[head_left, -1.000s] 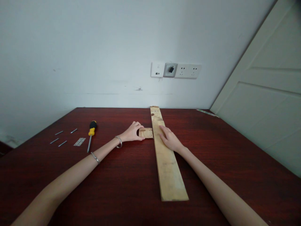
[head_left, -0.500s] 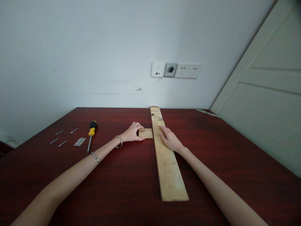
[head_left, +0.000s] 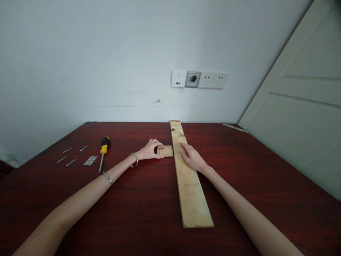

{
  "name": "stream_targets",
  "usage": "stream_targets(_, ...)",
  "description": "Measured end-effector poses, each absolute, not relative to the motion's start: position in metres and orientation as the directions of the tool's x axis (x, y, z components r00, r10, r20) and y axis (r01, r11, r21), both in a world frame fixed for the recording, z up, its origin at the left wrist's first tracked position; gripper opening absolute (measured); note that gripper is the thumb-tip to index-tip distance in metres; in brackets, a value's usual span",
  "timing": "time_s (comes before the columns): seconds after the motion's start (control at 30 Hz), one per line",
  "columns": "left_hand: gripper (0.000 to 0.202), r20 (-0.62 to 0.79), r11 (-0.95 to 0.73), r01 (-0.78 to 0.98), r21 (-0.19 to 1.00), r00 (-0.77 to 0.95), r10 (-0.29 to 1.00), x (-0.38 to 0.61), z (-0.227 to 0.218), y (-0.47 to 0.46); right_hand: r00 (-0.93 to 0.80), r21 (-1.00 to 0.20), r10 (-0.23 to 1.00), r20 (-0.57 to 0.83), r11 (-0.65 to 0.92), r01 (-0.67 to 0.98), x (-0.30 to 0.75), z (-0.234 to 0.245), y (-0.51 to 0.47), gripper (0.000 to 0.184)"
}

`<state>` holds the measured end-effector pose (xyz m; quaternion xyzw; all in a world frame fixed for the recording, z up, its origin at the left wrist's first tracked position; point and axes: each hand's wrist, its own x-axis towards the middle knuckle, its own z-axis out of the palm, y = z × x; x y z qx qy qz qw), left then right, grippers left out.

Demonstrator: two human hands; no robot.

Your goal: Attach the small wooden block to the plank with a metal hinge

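A long pale wooden board (head_left: pixel 191 192) lies on the dark red tabletop, running from near the wall toward me. My right hand (head_left: pixel 195 159) rests on its upper face near the middle, fingers lying loosely across the wood. To the left, a short wooden block (head_left: pixel 166 151) sits flat with its right end against the board's left edge, or very near it. My left hand (head_left: pixel 150 149) pinches the block's left end between thumb and fingers. Further left lie a screwdriver (head_left: pixel 104 147) with a yellow and black handle, a metal hinge (head_left: pixel 90 160) and several screws (head_left: pixel 67 150).
The tabletop (head_left: pixel 128 213) ends at a white wall (head_left: pixel 119 53) with a row of sockets and switches (head_left: pixel 209 80). A pale panelled door (head_left: pixel 301 106) stands along the right. A thin strip (head_left: pixel 236 128) lies at the back right edge.
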<state>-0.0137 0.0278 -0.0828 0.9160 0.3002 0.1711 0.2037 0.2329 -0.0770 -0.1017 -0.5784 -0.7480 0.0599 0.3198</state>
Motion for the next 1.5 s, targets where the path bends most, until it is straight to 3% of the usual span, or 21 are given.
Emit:
stream_targets(0.67, 0.093, 0.147, -0.708, 0.464, 0.533, 0.773, 0.617, -0.019, -0.078, 0.033, -0.128, -0.447, 0.900, 0.417, 0.326, 0.833, 0.234, -0.104, -0.076, 0.046)
stream_targets(0.93, 0.073, 0.194, -0.754, 0.499, 0.427, 0.764, 0.615, -0.062, -0.041, 0.031, -0.137, -0.450, 0.871, 0.473, 0.372, 0.812, 0.237, -0.081, -0.074, 0.052)
stream_targets(1.1, 0.053, 0.251, -0.759, 0.581, 0.295, 0.719, 0.648, -0.118, -0.016, 0.030, -0.260, -0.387, 0.826, 0.500, 0.482, 0.786, 0.208, -0.051, -0.054, 0.056)
stream_targets(1.33, 0.035, 0.268, -0.628, 0.749, 0.211, 0.573, 0.774, -0.215, -0.002, 0.023, -0.452, -0.345, 0.756, 0.474, 0.632, 0.694, 0.120, -0.033, -0.026, 0.057)
stream_targets(1.5, 0.030, 0.153, -0.483, 0.858, 0.174, 0.461, 0.874, -0.278, -0.015, 0.015, -0.572, -0.335, 0.693, 0.439, 0.717, 0.611, 0.061, -0.038, -0.018, 0.059)
